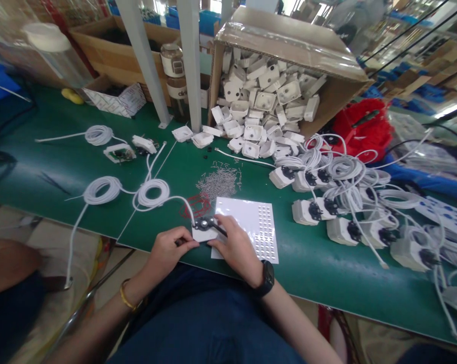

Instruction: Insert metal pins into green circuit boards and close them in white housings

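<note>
My left hand [168, 248] grips the near-left side of a small white housing [205, 233] that carries a black part on top, at the front edge of the green table [80, 167]. My right hand [234, 245] rests on the housing's right side, its fingers pinched on a thin dark tool that points at the black part. A white cable runs from the housing to a coiled bundle [152, 193]. Under my right hand lies a white sheet [256, 222] with rows of small dots.
A tipped cardboard box [289, 45] spills white plastic shells [258, 108]. A heap of small metal pins [218, 181] lies behind the sheet. Several wired white units [342, 202] crowd the right side. More cable coils [99, 188] lie left. Two metal posts [190, 65] stand behind.
</note>
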Tool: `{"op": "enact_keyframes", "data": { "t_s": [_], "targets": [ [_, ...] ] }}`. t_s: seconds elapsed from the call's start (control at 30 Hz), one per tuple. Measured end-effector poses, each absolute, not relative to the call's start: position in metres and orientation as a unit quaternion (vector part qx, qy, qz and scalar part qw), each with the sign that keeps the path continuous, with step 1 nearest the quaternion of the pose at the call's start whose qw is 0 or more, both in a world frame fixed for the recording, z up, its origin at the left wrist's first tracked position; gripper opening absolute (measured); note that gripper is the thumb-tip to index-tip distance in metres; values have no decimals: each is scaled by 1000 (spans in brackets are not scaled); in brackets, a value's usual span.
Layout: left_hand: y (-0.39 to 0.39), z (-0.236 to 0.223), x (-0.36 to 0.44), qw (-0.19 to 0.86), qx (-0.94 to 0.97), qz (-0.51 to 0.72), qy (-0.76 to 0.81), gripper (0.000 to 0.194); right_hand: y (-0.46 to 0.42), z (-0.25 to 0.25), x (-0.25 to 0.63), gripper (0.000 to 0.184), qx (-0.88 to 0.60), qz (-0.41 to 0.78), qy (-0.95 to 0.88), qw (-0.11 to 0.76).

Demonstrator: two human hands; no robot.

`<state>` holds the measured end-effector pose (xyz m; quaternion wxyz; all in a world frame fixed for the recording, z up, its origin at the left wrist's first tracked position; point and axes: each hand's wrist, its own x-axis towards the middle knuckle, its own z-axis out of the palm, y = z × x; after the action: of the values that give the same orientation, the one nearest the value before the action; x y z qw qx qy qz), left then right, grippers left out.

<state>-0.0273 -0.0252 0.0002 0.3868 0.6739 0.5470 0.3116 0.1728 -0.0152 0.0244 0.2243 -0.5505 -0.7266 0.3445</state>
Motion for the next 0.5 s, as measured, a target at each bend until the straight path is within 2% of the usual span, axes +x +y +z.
{"op": "enact_keyframes", "data": {
  "t_s": [0.1, 0.17, 0.23, 0.3, 0.37, 0.4, 0.5],
  "targets": [
    [-26, 2, -23, 436, 629, 299, 570, 20, -16, 21, 173, 54, -542, 338, -733, 233],
    [-24, 6, -27, 442, 597, 317, 590, 30, -17, 19, 175, 53, -539, 339, -735, 234],
    [-15, 13, -39, 386, 561, 367, 634, 33, -16, 19, 178, 55, -542, 343, -734, 223],
    [-1, 20, -60, 248, 533, 391, 708, 31, -14, 23, 180, 64, -537, 342, -744, 202],
    [19, 25, -83, 108, 525, 326, 779, 39, -10, 30, 180, 76, -513, 335, -772, 170],
    [29, 25, -93, 72, 531, 260, 803, 44, -7, 35, 179, 79, -496, 329, -790, 147],
    [55, 20, -114, 68, 545, 113, 828, 41, 2, 46, 174, 73, -456, 307, -832, 74]
  ]
}}
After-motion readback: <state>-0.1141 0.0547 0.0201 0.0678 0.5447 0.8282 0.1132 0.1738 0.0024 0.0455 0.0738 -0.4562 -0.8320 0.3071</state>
